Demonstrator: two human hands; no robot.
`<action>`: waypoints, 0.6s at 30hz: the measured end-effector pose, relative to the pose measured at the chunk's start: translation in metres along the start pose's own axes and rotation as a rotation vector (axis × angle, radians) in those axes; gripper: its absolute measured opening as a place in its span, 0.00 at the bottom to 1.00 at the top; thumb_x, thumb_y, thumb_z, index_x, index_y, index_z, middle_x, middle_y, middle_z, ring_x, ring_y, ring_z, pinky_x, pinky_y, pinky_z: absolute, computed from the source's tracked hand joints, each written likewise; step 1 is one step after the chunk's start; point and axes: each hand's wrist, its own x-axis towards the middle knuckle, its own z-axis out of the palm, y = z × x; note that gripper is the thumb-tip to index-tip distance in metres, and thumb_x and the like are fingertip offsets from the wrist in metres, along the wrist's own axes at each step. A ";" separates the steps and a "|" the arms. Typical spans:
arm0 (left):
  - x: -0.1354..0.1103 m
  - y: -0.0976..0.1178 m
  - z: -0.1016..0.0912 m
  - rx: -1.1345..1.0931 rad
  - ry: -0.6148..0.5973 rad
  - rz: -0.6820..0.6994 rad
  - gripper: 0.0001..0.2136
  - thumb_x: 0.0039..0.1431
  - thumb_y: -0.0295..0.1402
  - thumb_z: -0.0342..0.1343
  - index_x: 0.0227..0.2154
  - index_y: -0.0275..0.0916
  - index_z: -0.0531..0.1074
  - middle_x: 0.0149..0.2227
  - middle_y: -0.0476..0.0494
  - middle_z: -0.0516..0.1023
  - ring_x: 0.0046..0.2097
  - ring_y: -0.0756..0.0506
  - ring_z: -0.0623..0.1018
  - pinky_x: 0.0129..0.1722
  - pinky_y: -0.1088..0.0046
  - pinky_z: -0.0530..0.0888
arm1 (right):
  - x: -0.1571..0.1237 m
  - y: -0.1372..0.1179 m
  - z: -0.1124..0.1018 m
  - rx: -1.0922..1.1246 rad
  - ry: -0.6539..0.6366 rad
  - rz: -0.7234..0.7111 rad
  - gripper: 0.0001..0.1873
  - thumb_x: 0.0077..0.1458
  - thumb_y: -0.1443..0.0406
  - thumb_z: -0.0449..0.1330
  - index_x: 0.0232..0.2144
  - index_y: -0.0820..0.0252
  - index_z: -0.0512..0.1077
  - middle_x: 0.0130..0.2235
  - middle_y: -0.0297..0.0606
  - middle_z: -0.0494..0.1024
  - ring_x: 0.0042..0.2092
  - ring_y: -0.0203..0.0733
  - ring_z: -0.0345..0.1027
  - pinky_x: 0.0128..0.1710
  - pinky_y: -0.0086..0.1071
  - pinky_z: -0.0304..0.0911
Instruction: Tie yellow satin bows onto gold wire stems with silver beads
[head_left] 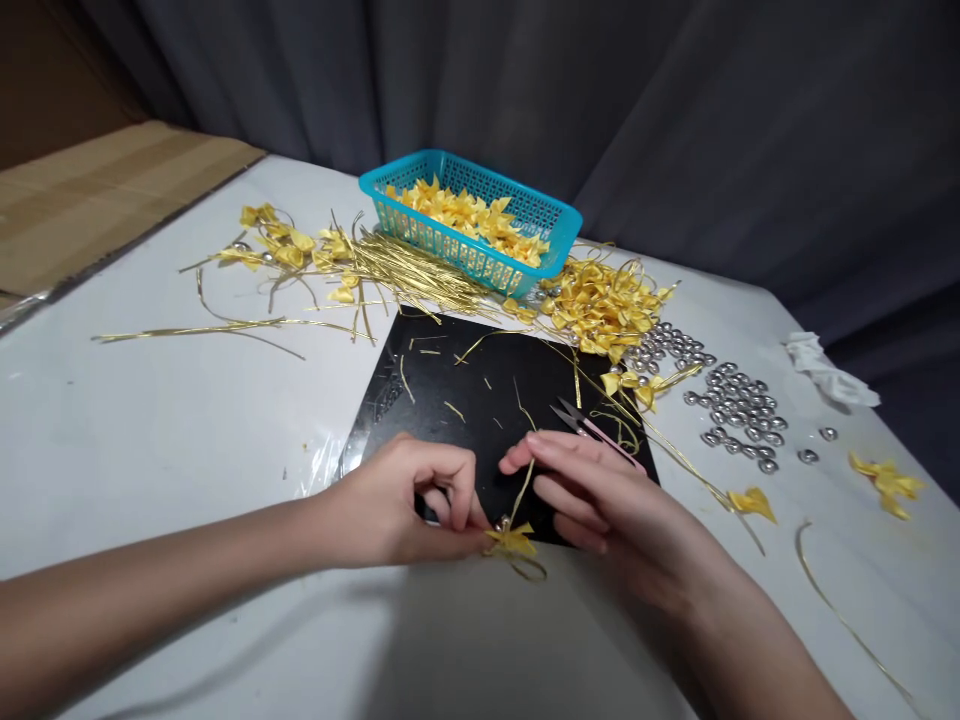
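Observation:
Between the thumb and fingers of my left hand is pinched a yellow ribbon bow, with a small silver bead against it. A loop of gold cord hangs below the bow. The cord's other end rises to my right hand, whose thumb and index finger pinch it; its tip sticks out above them. Both hands are over the near edge of a black mat. Scissors with pink handles lie on the mat just beyond my right hand, partly hidden by it.
A blue basket of yellow bows stands at the back. Gold cords lie before it, finished-looking bows in a heap to its right. Silver beads are spread at right, near a crumpled white cloth. Cord scraps dot the mat.

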 end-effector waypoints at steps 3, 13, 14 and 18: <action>0.003 0.003 -0.002 0.006 0.023 -0.091 0.12 0.47 0.29 0.61 0.19 0.36 0.61 0.27 0.46 0.77 0.28 0.53 0.74 0.28 0.78 0.70 | -0.006 -0.010 -0.006 0.031 0.078 -0.161 0.11 0.53 0.59 0.59 0.26 0.61 0.73 0.18 0.26 0.62 0.15 0.22 0.35 0.11 0.17 0.45; 0.005 0.008 0.000 -0.023 0.099 -0.185 0.11 0.46 0.29 0.62 0.21 0.36 0.62 0.21 0.54 0.67 0.22 0.56 0.64 0.22 0.82 0.61 | -0.027 -0.033 -0.026 0.020 0.319 -0.639 0.12 0.58 0.66 0.52 0.24 0.60 0.71 0.25 0.31 0.67 0.15 0.23 0.48 0.13 0.21 0.53; 0.005 0.008 -0.001 -0.016 0.103 -0.163 0.09 0.48 0.29 0.60 0.22 0.36 0.63 0.21 0.54 0.67 0.23 0.56 0.64 0.23 0.82 0.61 | -0.029 -0.034 -0.028 0.023 0.342 -0.688 0.12 0.58 0.67 0.52 0.23 0.60 0.70 0.24 0.31 0.66 0.14 0.24 0.48 0.12 0.21 0.52; 0.006 0.007 -0.004 0.038 0.152 -0.103 0.01 0.54 0.28 0.54 0.30 0.37 0.68 0.23 0.54 0.66 0.25 0.54 0.66 0.23 0.80 0.62 | -0.032 -0.033 -0.031 -0.030 0.419 -0.919 0.14 0.57 0.69 0.52 0.20 0.61 0.68 0.21 0.33 0.62 0.23 0.31 0.61 0.24 0.25 0.62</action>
